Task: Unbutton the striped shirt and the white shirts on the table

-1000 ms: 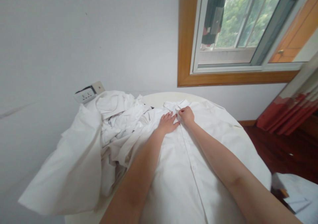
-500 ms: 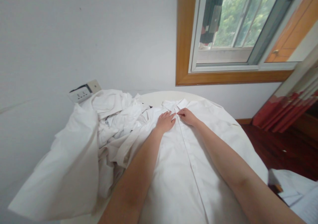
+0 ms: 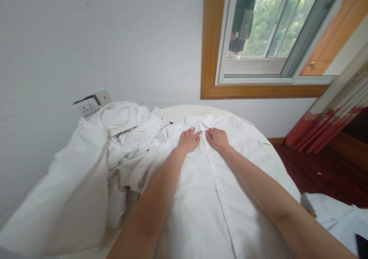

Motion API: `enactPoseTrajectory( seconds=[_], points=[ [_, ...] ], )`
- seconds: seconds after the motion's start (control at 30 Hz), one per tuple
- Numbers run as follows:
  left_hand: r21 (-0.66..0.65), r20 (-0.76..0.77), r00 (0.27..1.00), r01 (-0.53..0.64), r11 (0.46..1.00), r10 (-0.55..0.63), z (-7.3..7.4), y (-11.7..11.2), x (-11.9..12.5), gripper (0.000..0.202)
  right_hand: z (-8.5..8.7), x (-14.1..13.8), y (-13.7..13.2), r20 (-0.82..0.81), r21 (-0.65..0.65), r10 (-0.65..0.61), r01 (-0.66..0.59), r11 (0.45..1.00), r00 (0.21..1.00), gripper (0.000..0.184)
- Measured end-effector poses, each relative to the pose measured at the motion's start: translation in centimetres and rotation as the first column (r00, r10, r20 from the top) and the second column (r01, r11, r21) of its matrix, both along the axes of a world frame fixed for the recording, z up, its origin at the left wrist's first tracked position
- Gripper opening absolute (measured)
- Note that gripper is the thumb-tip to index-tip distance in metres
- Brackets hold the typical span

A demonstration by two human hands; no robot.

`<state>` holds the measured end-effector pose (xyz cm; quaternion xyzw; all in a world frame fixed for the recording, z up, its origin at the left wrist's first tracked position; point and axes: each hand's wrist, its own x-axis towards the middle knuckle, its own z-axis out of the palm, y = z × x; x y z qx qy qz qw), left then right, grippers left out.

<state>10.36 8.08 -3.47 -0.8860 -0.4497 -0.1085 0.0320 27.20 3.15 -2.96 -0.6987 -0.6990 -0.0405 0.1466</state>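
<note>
A white button-up shirt [image 3: 198,197] lies front side up over a round white table [image 3: 186,109], its collar at the far end and its button strip running toward me. My left hand [image 3: 189,140] rests on the shirt just left of the strip below the collar, fingers spread, palm down. On the other side of the strip, my right hand [image 3: 217,138] lies on the cloth with its fingers stretched out and slightly curved. Neither hand grasps anything that I can see.
A heap of crumpled white cloth [image 3: 129,136] is piled at the left, against the wall beneath a socket [image 3: 87,104]. Behind the table is a wood-framed window [image 3: 211,59]. More white fabric [image 3: 330,217] lies low at the right, near a red-and-cream curtain [image 3: 310,132].
My right hand has gone from pinching at the edge of the button strip to lying flatter on the shirt. My left hand stays almost in place. The view has shifted slightly.
</note>
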Motion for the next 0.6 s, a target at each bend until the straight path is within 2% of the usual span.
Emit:
enactPoseTrajectory(
  seconds=[0.17,0.27,0.37,0.5,0.6],
  points=[
    [-0.060,0.017,0.999,-0.046,0.997,0.047,-0.1,0.0,0.2,0.049,-0.4,3.1,0.8,0.008,-0.150,-0.204,0.203,0.968,0.979,0.062],
    [-0.119,0.013,0.998,-0.063,0.991,0.065,0.1,0.0,0.3,0.051,-0.5,5.5,0.9,0.017,-0.185,-0.293,0.291,0.939,0.956,0.066],
    [-0.148,0.031,0.994,-0.100,0.984,0.105,0.4,-0.2,1.1,0.053,-0.7,6.8,0.7,0.030,-0.173,-0.290,0.291,0.941,0.956,0.064],
    [-0.126,0.110,0.968,-0.213,0.969,0.227,0.7,-0.6,3.1,0.057,-1.2,6.9,0.7,0.029,-0.164,-0.287,0.288,0.943,0.957,0.064],
    [-0.152,0.108,0.947,-0.284,0.947,0.301,0.7,-0.5,4.2,0.055,-1.5,6.8,0.8,0.016,-0.153,-0.288,0.287,0.946,0.958,0.064]
  ],
)
